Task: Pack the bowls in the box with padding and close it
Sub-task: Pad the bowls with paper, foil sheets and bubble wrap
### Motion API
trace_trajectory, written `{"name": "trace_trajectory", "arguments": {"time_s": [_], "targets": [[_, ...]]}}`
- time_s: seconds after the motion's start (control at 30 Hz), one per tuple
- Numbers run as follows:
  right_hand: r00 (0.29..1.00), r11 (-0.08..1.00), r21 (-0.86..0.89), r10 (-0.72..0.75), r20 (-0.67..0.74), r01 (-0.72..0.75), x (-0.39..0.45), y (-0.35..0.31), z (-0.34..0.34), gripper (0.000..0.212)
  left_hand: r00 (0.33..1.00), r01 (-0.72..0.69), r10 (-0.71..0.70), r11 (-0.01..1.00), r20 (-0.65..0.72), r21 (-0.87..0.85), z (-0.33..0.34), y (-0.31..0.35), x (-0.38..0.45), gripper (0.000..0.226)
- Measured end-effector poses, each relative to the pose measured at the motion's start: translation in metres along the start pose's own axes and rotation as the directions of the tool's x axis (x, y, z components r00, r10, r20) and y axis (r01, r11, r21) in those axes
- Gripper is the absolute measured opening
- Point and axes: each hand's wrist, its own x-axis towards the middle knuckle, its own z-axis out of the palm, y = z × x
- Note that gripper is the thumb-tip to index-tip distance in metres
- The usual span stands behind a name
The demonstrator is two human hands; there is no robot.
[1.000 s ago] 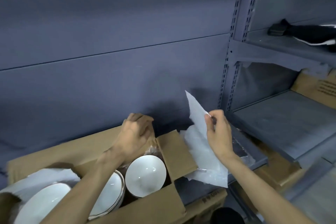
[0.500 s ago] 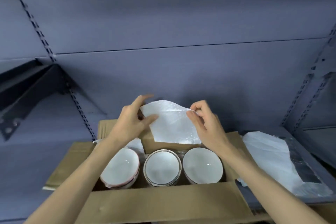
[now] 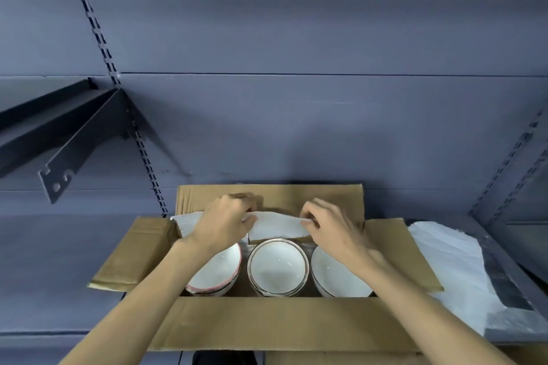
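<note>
An open cardboard box (image 3: 275, 323) stands in front of me with its flaps spread. Three white bowls sit in a row inside: a red-rimmed stack on the left (image 3: 218, 274), a gold-rimmed one in the middle (image 3: 277, 268), and a dark-rimmed one on the right (image 3: 335, 277). A white padding sheet (image 3: 278, 227) lies along the box's far inner wall, just behind the bowls. My left hand (image 3: 225, 224) pinches its left part and my right hand (image 3: 332, 227) pinches its right end. Both forearms cross over the outer bowls.
More white padding sheets (image 3: 450, 270) lie on the grey shelf to the right of the box. A dark shelf bracket (image 3: 68, 151) sticks out at the left, on a slotted upright (image 3: 118, 83). Another cardboard box edge (image 3: 341, 358) shows below.
The padding sheet, held upright above the box half a second ago, is now lowered flat against the far inner wall behind the bowls, with both hands lower and further apart. The view has steadied over the box.
</note>
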Motion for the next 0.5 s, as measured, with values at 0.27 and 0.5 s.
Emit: {"name": "trace_trajectory", "arguments": {"time_s": [0.27, 0.5], "targets": [[0.997, 0.999, -0.037, 0.010, 0.079, -0.007, -0.007, 0.000, 0.014, 0.011, 0.994, -0.105, 0.107, 0.968, 0.002, 0.227, 0.004, -0.001, -0.003, 0.016], [0.994, 0.999, -0.028, 0.027, 0.101, -0.024, -0.002, 0.002, 0.016, 0.013, 0.996, -0.062, 0.044, 0.961, 0.072, 0.271, 0.010, 0.000, -0.006, 0.015]]}}
